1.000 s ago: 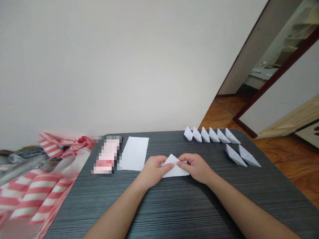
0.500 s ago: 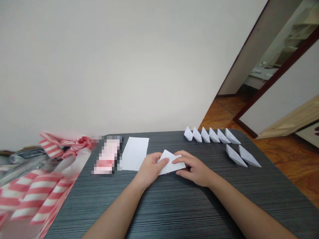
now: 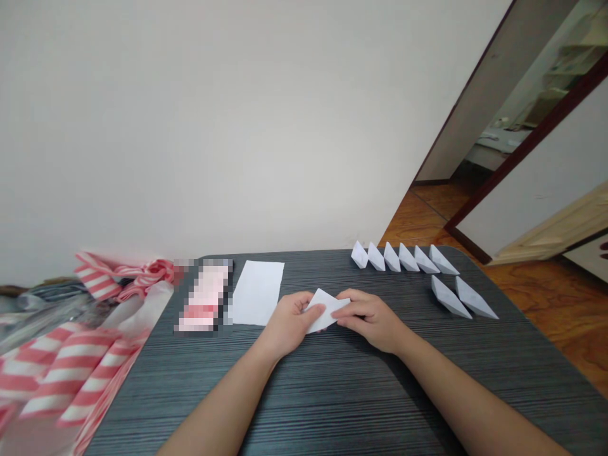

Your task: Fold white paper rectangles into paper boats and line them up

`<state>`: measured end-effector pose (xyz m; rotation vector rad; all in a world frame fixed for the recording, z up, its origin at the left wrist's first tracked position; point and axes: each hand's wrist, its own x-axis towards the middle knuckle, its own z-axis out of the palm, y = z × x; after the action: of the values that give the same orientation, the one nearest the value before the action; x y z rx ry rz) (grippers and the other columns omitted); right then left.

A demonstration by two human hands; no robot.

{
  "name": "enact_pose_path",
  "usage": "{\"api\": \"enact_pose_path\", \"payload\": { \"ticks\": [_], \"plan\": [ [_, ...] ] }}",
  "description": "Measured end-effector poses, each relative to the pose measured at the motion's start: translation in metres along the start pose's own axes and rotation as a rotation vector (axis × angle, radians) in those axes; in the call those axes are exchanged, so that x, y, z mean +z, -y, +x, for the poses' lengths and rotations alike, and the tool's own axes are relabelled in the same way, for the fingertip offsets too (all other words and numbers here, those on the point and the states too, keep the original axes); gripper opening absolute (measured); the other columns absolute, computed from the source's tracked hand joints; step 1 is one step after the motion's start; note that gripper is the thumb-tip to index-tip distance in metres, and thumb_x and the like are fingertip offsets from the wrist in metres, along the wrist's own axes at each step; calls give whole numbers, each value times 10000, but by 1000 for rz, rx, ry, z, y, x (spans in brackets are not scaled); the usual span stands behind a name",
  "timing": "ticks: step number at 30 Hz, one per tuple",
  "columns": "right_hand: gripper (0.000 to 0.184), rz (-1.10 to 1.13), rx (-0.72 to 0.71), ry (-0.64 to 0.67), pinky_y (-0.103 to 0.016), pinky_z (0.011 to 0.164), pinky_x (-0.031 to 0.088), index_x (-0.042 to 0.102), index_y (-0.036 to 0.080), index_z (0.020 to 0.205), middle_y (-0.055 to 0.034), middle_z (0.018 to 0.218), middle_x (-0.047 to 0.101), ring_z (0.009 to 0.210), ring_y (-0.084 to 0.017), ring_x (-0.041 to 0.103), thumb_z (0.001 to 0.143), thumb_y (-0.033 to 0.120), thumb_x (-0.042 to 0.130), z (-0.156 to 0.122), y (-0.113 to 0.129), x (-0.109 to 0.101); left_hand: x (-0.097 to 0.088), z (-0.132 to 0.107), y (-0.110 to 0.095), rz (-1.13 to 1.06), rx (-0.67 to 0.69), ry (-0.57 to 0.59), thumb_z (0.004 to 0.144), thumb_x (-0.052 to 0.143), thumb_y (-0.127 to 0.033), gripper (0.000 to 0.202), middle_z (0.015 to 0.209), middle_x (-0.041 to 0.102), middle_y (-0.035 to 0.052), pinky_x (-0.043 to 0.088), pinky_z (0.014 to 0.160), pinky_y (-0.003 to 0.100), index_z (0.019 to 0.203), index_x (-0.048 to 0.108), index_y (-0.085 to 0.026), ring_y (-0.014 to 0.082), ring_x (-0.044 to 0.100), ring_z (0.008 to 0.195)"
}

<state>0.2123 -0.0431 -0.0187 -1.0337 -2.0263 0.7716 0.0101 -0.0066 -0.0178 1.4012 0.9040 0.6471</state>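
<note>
A piece of folded white paper (image 3: 319,307) with a pointed top is held between both hands above the middle of the dark table (image 3: 323,392). My left hand (image 3: 291,322) grips its left side, the thumb lying across the front. On the right edge, my right hand (image 3: 368,316) pinches the paper between thumb and fingers. Flat white sheets (image 3: 256,292) lie just left of my left hand. Beyond my right hand stand several folded paper boats (image 3: 392,258) in a back row, with two more paper boats (image 3: 463,297) nearer the right edge.
A pixelated pink and black flat object (image 3: 204,296) lies at the table's left edge. Red-and-white striped bags (image 3: 71,370) and clear plastic are heaped beside the table on the left. A pale wall (image 3: 228,126) rises behind; wooden floor (image 3: 422,215) shows at right.
My right hand's fingers have drawn together, closing on the paper's right corner. The folded paper has shifted slightly to the right.
</note>
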Motion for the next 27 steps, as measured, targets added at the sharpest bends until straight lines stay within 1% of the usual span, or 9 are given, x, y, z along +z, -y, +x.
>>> {"api": "enact_pose_path", "payload": {
  "ticks": [5,12,16,17,19,21,22,24,27],
  "plan": [
    [165,-8,39,-16,-257,717,448,702,192,870,-48,867,646,788,-148,595,861,222,540,1,1,1,1,-2,-1,-1,-24,59,810,536,-369,260,716,650,48,424,571,234,886,615,-134,150,584,632],
    [179,-15,48,-3,-247,676,431,695,180,822,-38,788,633,742,-140,580,870,225,528,4,5,1,2,-2,1,59,-2,66,813,533,-343,225,708,641,39,440,577,236,891,594,-141,147,591,632],
    [180,2,75,-32,-238,651,424,689,174,811,-31,763,626,704,-129,574,869,213,524,4,6,1,1,-2,0,56,22,69,840,488,-368,259,705,633,47,456,602,255,897,588,-135,147,590,629],
    [180,3,89,-51,-236,638,421,688,173,800,-28,752,621,686,-126,569,868,211,525,4,5,1,2,-2,0,33,29,68,846,478,-372,271,705,629,47,461,608,261,930,578,-135,146,591,627],
    [181,4,119,-96,-235,625,416,683,171,776,-24,736,613,670,-123,564,863,206,528,3,4,1,2,-3,-1,-44,56,57,842,493,-356,302,733,621,39,470,620,270,1060,513,-149,142,594,632],
    [186,9,144,-135,-241,638,418,678,171,758,-27,745,615,687,-130,568,861,202,527,3,3,0,2,-3,-1,-133,100,34,801,567,-307,424,815,612,29,470,619,262,1172,399,-189,128,591,642],
    [190,12,155,-147,-245,645,420,676,170,751,-28,746,617,695,-134,570,861,201,525,3,3,0,3,-4,-1,-164,119,23,772,606,-276,486,862,604,27,465,615,251,1187,363,-209,119,586,647],
    [201,12,172,-159,-254,647,422,670,170,732,-30,738,615,694,-140,570,862,204,521,3,2,0,3,-4,1,-180,135,23,732,648,-231,493,880,589,15,444,598,225,1148,384,-221,100,564,639],
    [212,14,183,-174,-264,646,426,667,172,716,-31,725,613,687,-147,571,861,216,519,3,1,-1,2,-4,2,-98,139,34,709,668,-226,332,862,583,20,436,621,220,1001,516,-185,102,548,664]
  ]
}}
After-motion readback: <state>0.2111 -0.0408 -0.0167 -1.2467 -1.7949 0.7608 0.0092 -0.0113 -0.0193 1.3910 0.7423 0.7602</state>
